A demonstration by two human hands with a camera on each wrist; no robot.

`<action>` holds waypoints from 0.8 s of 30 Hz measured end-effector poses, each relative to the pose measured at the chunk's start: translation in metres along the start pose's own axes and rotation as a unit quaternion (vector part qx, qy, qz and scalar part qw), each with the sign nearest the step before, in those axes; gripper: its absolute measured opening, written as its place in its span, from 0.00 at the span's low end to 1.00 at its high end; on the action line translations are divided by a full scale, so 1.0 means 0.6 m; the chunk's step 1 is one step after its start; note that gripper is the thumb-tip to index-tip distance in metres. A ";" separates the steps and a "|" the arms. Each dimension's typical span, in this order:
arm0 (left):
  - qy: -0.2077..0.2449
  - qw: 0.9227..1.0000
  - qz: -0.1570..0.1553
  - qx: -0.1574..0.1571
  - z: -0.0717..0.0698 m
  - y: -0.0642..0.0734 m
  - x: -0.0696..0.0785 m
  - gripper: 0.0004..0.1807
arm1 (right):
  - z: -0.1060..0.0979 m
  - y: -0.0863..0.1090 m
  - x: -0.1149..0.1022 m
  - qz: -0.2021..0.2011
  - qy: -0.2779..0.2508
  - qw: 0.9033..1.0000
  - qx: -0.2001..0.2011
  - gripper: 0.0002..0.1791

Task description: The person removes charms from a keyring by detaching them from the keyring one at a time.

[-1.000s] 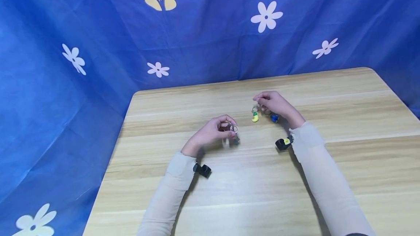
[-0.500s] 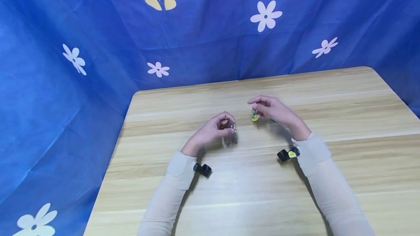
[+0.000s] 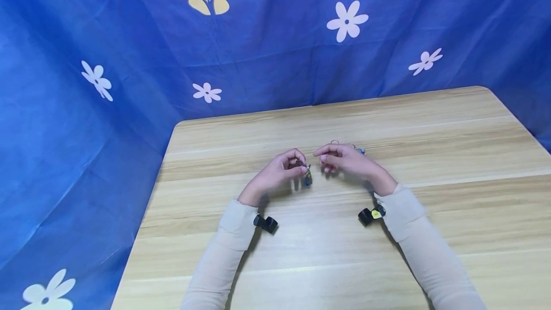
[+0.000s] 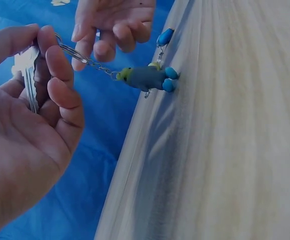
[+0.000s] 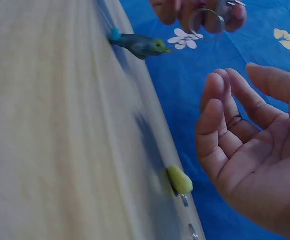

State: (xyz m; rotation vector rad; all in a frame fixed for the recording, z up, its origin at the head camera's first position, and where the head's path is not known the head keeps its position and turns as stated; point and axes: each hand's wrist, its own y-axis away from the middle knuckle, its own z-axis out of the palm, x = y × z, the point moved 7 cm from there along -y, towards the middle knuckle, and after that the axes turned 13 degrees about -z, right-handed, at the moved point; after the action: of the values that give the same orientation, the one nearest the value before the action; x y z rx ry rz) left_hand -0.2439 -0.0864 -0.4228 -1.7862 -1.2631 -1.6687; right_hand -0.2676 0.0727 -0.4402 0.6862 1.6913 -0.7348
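My left hand (image 3: 279, 173) pinches a metal key ring (image 4: 74, 52) between thumb and fingertips, above the table. A silver key (image 4: 30, 80) lies against its curled fingers in the left wrist view. From the ring's chain hangs a small bird-like figure (image 4: 145, 77) with a grey body, yellow-green head and blue feet. My right hand (image 3: 349, 161) hovers just right of it, fingers loosely bent, nothing between them in the right wrist view. Below that hand, a yellow charm (image 5: 180, 180) with a metal link lies on the table. A blue charm (image 3: 360, 151) shows just behind the right hand.
The wooden table (image 3: 310, 252) spreads under both arms. Blue cloth (image 3: 267, 37) with white flowers hangs behind and at the left. Black wrist cameras sit on both sleeves, close above the tabletop.
My right hand has moved left and nearer to me, away from the charms lying on the table, toward the left hand. The left hand stays nearly in place while its hanging figure has shifted.
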 end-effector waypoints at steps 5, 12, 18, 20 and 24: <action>0.006 1.000 0.000 0.000 0.000 0.003 0.002 0.06 | 0.018 0.000 0.003 -0.001 -0.001 1.000 -0.020 0.19; 0.011 1.000 0.004 0.004 -0.001 0.007 0.008 0.07 | 0.028 0.001 0.001 0.003 -0.004 1.000 -0.020 0.17; 0.021 1.000 0.010 -0.001 -0.001 0.008 0.008 0.09 | 0.035 0.002 -0.008 -0.013 -0.002 0.999 -0.045 0.14; 0.024 1.000 0.012 -0.001 -0.001 0.007 0.007 0.10 | 0.036 0.002 -0.010 -0.020 0.000 0.998 -0.054 0.13; 0.027 1.000 0.011 -0.002 -0.001 0.004 0.005 0.12 | 0.038 0.004 -0.012 -0.028 0.008 0.997 -0.067 0.13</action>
State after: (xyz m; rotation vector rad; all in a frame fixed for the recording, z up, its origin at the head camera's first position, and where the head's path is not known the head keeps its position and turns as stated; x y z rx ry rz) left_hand -0.2427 -0.0873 -0.4191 -1.7392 -1.2125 -1.6971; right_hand -0.2503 0.0559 -0.4377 0.5544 1.7638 -0.6488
